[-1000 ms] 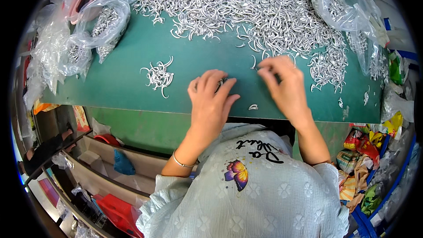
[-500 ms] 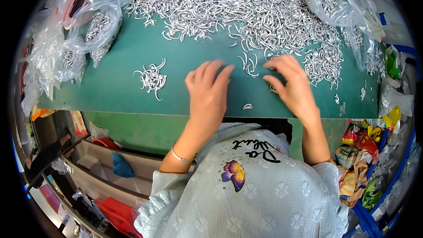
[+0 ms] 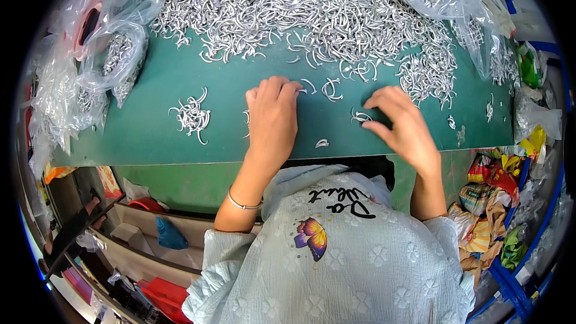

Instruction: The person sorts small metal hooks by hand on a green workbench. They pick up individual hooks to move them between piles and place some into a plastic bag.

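Sorting of small curved metal hooks (image 3: 312, 18) is proceeding on the green counter (image 3: 150, 138): the left hand (image 3: 273, 117) is lying flat, palm down and fingers together, covering a few pieces, while the right hand (image 3: 403, 126) is hovering half-curled, gripping nothing visible, over a loose hook (image 3: 360, 117). The big heap is lying at the far edge, with a small sorted pile (image 3: 192, 117) to the left. Judged next: pinching that loose hook calls for fingertip precision.

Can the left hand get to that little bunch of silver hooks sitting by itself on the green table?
Probably yes: the left hand lies flat beside the small bunch of hooks, with only bare green table between.
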Available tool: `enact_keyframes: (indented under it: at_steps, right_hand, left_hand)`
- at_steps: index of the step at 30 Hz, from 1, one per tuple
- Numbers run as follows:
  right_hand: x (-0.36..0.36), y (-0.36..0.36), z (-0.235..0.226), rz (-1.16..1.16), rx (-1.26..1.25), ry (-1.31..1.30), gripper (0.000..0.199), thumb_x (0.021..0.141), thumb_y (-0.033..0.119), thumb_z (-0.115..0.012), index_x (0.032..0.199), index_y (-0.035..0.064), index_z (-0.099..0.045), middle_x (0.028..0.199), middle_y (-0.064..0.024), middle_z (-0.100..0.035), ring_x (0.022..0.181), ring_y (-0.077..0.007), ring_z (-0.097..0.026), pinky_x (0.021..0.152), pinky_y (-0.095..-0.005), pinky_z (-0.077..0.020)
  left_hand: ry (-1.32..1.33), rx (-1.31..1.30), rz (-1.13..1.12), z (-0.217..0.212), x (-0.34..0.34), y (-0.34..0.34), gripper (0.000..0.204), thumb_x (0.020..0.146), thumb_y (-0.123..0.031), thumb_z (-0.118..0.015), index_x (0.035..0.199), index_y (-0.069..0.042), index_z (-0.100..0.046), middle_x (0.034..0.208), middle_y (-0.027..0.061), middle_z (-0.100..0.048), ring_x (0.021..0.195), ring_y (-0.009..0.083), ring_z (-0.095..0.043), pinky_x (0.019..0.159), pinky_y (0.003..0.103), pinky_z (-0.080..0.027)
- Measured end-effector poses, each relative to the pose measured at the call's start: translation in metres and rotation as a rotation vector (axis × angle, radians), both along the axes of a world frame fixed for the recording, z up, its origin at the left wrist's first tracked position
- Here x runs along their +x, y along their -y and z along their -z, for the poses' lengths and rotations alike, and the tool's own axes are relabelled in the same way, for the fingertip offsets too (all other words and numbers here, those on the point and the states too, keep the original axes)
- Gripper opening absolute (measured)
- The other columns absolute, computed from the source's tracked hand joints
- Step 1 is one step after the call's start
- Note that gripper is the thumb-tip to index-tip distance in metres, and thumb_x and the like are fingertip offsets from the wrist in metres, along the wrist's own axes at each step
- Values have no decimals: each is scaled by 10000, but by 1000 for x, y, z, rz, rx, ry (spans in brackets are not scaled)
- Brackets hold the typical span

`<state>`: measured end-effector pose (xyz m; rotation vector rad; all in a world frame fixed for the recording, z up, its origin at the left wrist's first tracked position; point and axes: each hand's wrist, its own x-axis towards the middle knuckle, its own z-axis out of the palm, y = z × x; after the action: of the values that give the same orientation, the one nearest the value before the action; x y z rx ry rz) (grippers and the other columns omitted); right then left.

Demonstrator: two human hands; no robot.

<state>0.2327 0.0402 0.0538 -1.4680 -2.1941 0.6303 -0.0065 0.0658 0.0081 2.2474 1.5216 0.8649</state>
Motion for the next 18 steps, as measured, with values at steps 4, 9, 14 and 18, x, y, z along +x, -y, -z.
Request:
enact_keyframes:
  at_steps: [4, 9, 14, 18]
  right_hand:
    - [-18, 6, 15, 49, -73, -97, 240, 747, 41, -744, 940, 11, -603, 909, -116, -564, 906, -326, -568, 792, -424, -460]
    - [-5, 2, 2, 72, -227, -316, 226, 813, -31, -683, 1030, -11, -624, 970, -132, -615, 844, -308, -615, 714, -370, -503]
    - [5, 5, 8, 90, -188, -210, 214, 805, -43, -677, 1012, -13, -634, 948, -129, -613, 901, -317, -603, 791, -383, -485]
    - [12, 4, 3, 106, -222, -237, 180, 827, -50, -649, 1005, -23, -635, 936, -134, -623, 881, -321, -612, 778, -381, -488]
  left_hand:
    - [92, 15, 59, -11, 11, 4, 179, 844, 28, -644, 1006, -46, -635, 952, 82, -599, 887, 263, -567, 798, 355, -383]
    - [150, -31, 105, -18, 20, 12, 191, 834, 39, -641, 1009, -39, -644, 967, 93, -606, 874, 283, -575, 771, 375, -422]
    - [178, -56, 208, -8, 45, 22, 194, 824, 25, -654, 1008, -35, -657, 982, 103, -612, 884, 292, -586, 758, 388, -441]
    - [168, -82, 247, -7, 46, 26, 246, 803, 2, -675, 1048, -21, -656, 1009, 104, -614, 913, 295, -588, 773, 388, -443]
